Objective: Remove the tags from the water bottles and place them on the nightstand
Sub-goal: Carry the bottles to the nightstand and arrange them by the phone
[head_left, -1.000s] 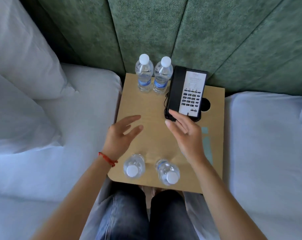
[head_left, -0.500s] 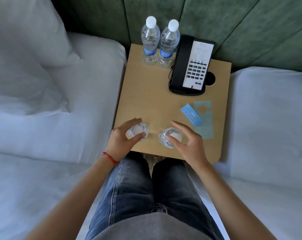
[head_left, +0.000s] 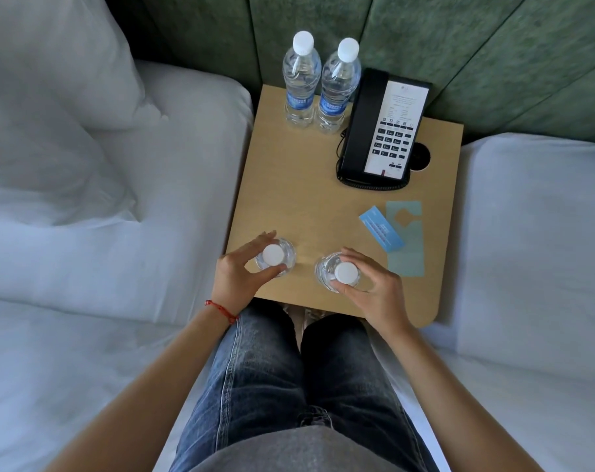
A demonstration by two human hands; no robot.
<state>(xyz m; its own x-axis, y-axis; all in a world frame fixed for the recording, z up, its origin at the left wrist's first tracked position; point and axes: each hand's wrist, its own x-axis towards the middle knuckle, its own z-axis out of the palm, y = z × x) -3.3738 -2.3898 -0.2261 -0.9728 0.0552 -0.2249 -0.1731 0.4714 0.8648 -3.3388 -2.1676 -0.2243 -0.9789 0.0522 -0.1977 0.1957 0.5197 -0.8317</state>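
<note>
Two clear water bottles with white caps stand upright near the front edge of the wooden nightstand [head_left: 289,185]. My left hand [head_left: 236,275] grips the left near bottle [head_left: 276,255] around its neck. My right hand [head_left: 371,289] grips the right near bottle [head_left: 345,272] the same way. Two more bottles with blue labels, the back left bottle [head_left: 301,80] and the back right bottle [head_left: 339,85], stand side by side at the rear. Two tags lie flat on the right of the nightstand: a blue tag [head_left: 380,232] overlapping a pale teal tag [head_left: 407,243].
A black desk phone [head_left: 383,131] with a white keypad card sits at the back right, beside a round cable hole [head_left: 420,156]. White beds flank the nightstand, with pillows [head_left: 50,97] on the left. A green padded headboard [head_left: 459,46] rises behind. My jeans-clad knees are just under the front edge.
Both hands came back from the middle of the nightstand and closed on the two near bottles. The two tags, earlier covered by my right hand, now show. The view pulled back.
</note>
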